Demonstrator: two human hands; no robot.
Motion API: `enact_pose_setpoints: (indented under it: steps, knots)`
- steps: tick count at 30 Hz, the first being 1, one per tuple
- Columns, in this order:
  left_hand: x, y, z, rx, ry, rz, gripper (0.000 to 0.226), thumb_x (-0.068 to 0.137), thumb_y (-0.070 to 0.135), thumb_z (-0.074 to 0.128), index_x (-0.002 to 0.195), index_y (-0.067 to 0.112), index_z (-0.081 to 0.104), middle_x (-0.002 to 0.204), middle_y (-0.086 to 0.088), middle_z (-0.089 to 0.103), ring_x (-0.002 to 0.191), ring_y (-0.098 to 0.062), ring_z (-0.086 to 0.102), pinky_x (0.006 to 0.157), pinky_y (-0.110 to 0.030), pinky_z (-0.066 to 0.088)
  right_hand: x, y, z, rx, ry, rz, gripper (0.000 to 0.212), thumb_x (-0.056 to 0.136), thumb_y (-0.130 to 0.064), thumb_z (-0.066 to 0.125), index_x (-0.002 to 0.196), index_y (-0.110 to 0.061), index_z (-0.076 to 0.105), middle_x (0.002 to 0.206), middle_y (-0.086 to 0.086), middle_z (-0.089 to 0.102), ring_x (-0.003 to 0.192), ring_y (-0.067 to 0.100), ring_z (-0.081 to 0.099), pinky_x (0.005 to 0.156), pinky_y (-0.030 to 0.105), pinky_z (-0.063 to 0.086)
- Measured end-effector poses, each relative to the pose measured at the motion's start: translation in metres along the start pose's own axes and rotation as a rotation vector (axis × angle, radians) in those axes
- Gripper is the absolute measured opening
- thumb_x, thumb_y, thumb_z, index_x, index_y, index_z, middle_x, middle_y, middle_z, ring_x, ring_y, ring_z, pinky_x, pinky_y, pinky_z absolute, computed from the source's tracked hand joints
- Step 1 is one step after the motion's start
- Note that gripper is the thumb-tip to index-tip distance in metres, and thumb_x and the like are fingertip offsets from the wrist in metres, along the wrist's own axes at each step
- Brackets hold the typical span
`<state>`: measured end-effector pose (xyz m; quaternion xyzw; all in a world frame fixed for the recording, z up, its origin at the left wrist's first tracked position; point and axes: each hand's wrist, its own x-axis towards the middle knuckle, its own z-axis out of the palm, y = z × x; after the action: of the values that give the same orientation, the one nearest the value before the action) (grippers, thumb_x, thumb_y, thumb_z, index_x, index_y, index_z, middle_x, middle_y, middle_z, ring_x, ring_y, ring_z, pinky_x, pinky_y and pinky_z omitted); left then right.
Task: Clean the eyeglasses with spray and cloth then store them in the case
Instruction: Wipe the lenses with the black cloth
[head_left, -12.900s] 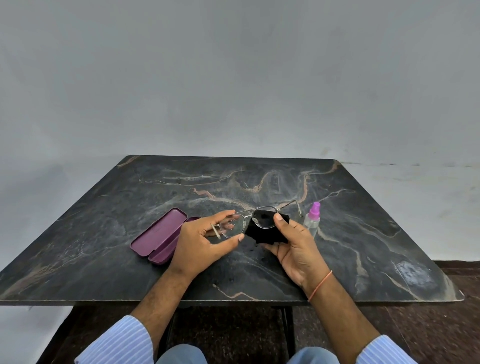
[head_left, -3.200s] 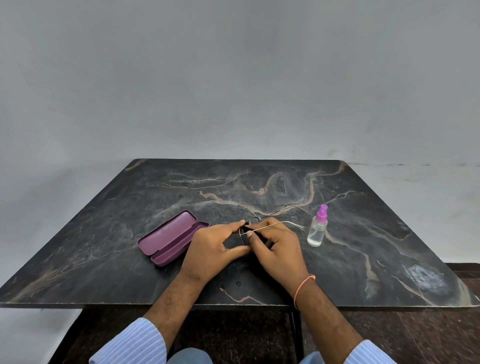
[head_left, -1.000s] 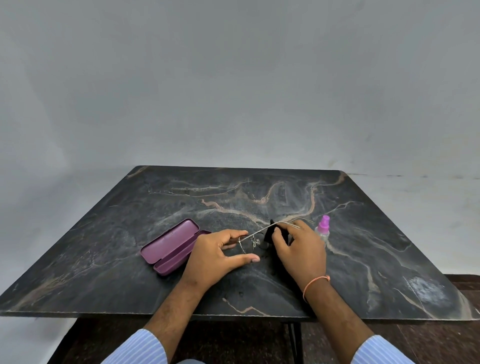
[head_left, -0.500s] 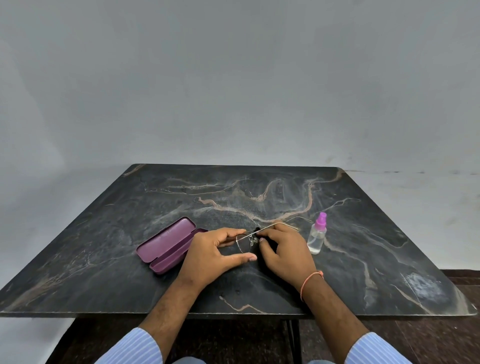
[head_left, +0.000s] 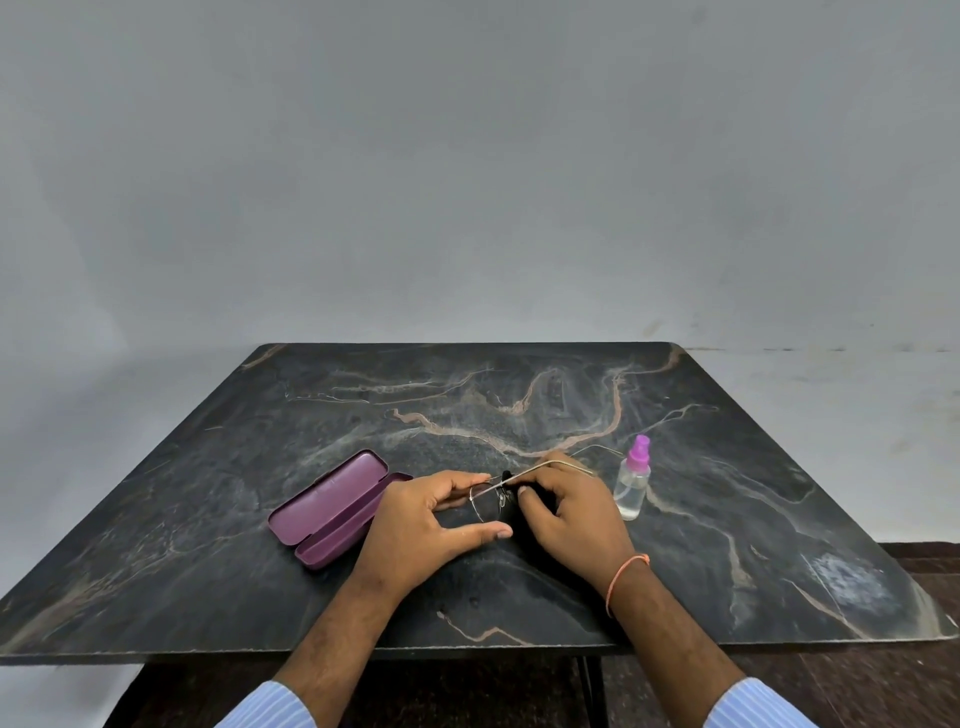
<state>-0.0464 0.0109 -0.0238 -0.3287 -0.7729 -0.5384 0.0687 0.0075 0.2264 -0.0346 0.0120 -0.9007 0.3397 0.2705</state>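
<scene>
Both hands (head_left: 511, 522) pinch the eyeglasses (head_left: 493, 501), right through black cloth (head_left: 511, 491); temple arm points far-right.

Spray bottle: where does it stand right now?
In the head view the spray bottle stands upright on the table, just right of the right hand, across both hands from the open case.
</scene>
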Motion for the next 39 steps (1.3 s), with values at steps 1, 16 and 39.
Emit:
enact_pose_setpoints:
  steps: [1, 16, 39]
  knots:
    - [0.000, 0.000, 0.000, 0.000, -0.002, 0.000, 0.062, 0.067, 0.042, 0.102, 0.124, 0.024, 0.082, 0.116, 0.018, 0.082, 0.111, 0.003, 0.077, 0.102, -0.024, 0.061, 0.001, 0.000, 0.000, -0.021, 0.009, 0.006, 0.018, 0.093, -0.029, 0.062, 0.097, -0.030, 0.080, 0.090, -0.031, 0.059, 0.094, -0.002, 0.061, 0.086, 0.021, 0.047]
    - [0.002, 0.001, 0.001, 0.021, 0.025, -0.004, 0.061, 0.067, 0.041, 0.102, 0.122, 0.023, 0.083, 0.112, 0.021, 0.082, 0.108, 0.009, 0.075, 0.097, -0.012, 0.057, 0.005, 0.001, 0.000, 0.046, -0.063, 0.146, 0.032, 0.085, -0.040, 0.056, 0.097, -0.028, 0.084, 0.087, -0.014, 0.069, 0.093, 0.005, 0.064, 0.088, 0.035, 0.054]
    - [0.003, -0.004, 0.001, -0.021, 0.054, -0.018, 0.054, 0.068, 0.037, 0.102, 0.117, 0.023, 0.084, 0.108, 0.021, 0.083, 0.107, 0.003, 0.078, 0.096, -0.019, 0.061, 0.005, 0.003, 0.000, -0.046, -0.078, 0.084, 0.024, 0.093, -0.032, 0.065, 0.108, -0.032, 0.085, 0.096, -0.019, 0.071, 0.099, 0.008, 0.059, 0.086, 0.010, 0.037]
